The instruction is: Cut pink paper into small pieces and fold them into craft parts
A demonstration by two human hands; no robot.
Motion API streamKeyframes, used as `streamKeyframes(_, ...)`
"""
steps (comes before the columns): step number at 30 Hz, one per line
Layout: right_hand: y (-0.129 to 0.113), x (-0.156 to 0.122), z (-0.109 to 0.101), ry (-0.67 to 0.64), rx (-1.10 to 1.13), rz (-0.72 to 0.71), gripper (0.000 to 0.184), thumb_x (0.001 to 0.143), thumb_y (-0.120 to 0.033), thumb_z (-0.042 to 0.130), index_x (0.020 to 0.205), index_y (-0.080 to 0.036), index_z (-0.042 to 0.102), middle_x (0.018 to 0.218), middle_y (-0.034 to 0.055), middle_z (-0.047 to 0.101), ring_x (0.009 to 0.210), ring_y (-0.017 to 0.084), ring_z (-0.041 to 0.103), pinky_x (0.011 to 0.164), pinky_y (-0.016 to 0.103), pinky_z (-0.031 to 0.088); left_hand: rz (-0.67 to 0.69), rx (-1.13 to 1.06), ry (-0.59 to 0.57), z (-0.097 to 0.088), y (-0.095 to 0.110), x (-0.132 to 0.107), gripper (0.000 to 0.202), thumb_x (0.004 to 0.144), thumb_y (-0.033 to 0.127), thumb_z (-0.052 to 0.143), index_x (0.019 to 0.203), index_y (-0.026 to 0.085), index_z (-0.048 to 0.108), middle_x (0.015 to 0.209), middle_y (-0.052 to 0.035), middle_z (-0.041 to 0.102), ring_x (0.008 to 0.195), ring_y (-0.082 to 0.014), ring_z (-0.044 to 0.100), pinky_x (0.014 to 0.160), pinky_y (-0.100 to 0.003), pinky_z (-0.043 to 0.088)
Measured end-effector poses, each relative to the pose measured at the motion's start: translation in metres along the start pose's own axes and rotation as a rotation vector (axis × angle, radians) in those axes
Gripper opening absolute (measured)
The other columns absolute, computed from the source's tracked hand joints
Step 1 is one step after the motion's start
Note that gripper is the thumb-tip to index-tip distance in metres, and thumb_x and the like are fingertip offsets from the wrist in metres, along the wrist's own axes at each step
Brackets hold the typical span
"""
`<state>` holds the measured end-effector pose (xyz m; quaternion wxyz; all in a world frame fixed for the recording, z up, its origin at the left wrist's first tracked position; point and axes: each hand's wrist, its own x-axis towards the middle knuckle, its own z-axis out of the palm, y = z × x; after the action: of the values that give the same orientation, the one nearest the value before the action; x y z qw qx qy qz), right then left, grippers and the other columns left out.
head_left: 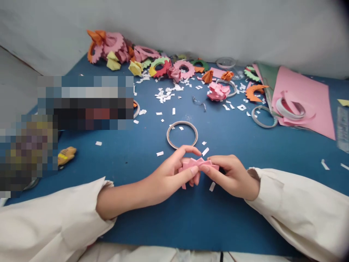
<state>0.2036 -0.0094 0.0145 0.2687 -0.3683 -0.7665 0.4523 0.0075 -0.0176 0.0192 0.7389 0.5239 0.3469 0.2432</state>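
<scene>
Between both hands, just above the blue table, is a pink folded-paper piece (201,163) with a zigzag upper edge. My left hand (174,173) pinches its left part, thumb across the front and index finger raised and bent above it. My right hand (231,174) grips the right end between thumb and fingers. Parts of the paper are hidden behind the thumbs. Just beyond my left hand lies a roll of double-sided tape (182,134). Small white paper scraps (205,151) lie close to the fingers.
Finished-looking paper rings and folded shapes (114,45) pile along the back wall. At right are pink paper sheets (305,98), tape rolls (264,116) and an orange folded arc (255,93). A yellow-brown object (67,155) sits at left beside a blurred-out area.
</scene>
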Motion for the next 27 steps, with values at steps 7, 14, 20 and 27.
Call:
streamKeyframes(7,0.014,0.003,0.002,-0.031,-0.184,-0.213,0.047,0.095,-0.038,0.040,0.055,-0.015,0.044,0.047,-0.0048,0.032,0.045,0.003,0.029,0.046,0.019,0.026,0.164,0.264,0.056,-0.005,-0.006,-0.003,0.021,0.097,0.026,0.032,0.104,0.016,0.050,0.067,0.0034,0.052,0.053,-0.0069,0.050,0.056,-0.020,0.043)
streamKeyframes(14,0.022,0.003,-0.002,-0.132,-0.390,-0.355,0.046,0.097,-0.038,0.029,0.058,-0.017,0.043,0.046,-0.0022,0.037,0.046,0.008,0.030,0.052,0.025,0.026,0.609,1.032,0.019,-0.017,-0.008,-0.003,0.024,0.092,0.008,0.034,0.111,0.017,0.046,0.085,-0.0031,0.064,0.071,-0.0102,0.061,0.065,-0.019,0.048)
streamKeyframes(20,0.020,0.005,-0.013,-0.228,-0.658,-0.319,0.051,0.099,-0.040,0.018,0.069,-0.016,0.052,0.057,0.0029,0.051,0.053,0.011,0.039,0.057,0.026,0.027,0.779,1.258,0.067,-0.030,-0.011,0.001,0.028,0.088,0.008,0.034,0.111,0.017,0.049,0.085,-0.0060,0.067,0.075,-0.0161,0.064,0.066,-0.025,0.049)
streamKeyframes(27,0.001,0.016,-0.052,-0.243,-1.033,0.005,0.040,0.096,-0.041,0.032,0.076,-0.017,0.056,0.071,0.0052,0.061,0.062,0.012,0.052,0.060,0.027,0.029,0.696,1.444,0.505,-0.038,-0.001,0.003,0.024,0.092,0.018,0.037,0.115,0.014,0.045,0.091,-0.0097,0.061,0.078,-0.0206,0.056,0.071,-0.034,0.044)
